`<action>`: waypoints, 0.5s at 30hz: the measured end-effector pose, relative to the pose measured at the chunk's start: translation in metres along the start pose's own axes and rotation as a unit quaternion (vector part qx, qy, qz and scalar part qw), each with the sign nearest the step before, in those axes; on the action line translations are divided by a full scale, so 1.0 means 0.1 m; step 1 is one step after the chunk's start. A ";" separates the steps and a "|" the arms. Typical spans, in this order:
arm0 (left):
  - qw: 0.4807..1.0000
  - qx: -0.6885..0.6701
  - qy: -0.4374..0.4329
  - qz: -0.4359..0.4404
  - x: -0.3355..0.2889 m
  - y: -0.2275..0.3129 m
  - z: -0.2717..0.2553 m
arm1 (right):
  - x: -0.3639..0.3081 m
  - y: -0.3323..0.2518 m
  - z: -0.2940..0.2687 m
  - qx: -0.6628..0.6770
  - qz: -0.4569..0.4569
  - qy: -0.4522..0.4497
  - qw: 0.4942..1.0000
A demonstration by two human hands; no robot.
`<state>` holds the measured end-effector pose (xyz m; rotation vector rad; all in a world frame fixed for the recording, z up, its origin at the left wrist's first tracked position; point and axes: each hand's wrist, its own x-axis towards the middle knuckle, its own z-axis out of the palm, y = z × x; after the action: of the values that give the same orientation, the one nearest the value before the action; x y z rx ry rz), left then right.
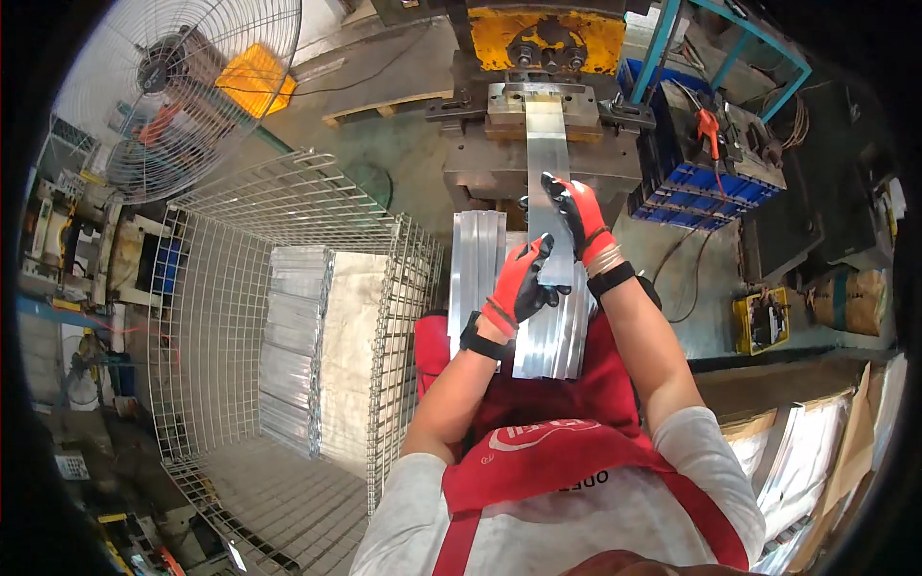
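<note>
A long flat metal strip (547,158) runs away from me, its far end lying on the die block (583,101) of a press. My left hand (523,281), in a red and black glove, grips the strip's near end at its left edge. Farther along, my right hand (580,219), gloved alike, is closed round the right edge with the thumb on top; its other fingers are mostly hidden beneath. Under the near end lies a stack of shiny metal profiles (549,341) over my lap. Another stack of profiles (478,248) sits just left of it.
A wire mesh cage (389,336) at my left holds layered metal strips (293,336). The yellow press head (547,43) rises beyond the die. Right of the press stands a blue crate (672,197) with a red-handled tool (709,130). A large fan (168,72) is far left.
</note>
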<state>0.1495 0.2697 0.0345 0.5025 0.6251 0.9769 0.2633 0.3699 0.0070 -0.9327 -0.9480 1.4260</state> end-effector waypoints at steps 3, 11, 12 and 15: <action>1.000 0.005 0.013 -0.002 -0.02 -0.01 0.00 | -0.06 -0.07 0.04 0.010 -0.004 -0.004 1.000; 1.000 0.006 0.011 0.015 0.03 -0.03 -0.03 | -0.08 0.04 -0.02 0.009 -0.028 -0.001 1.000; 1.000 -0.009 -0.002 0.019 0.02 -0.02 -0.02 | -0.17 0.05 0.01 0.059 -0.025 0.001 0.998; 0.978 0.153 0.011 0.144 0.01 -0.08 -0.04 | -0.21 0.04 -0.01 0.000 -0.006 -0.006 1.000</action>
<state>0.1517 0.2671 0.0263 0.8741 0.7414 1.1666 0.2644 0.3487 0.0037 -0.9177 -0.9603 1.4239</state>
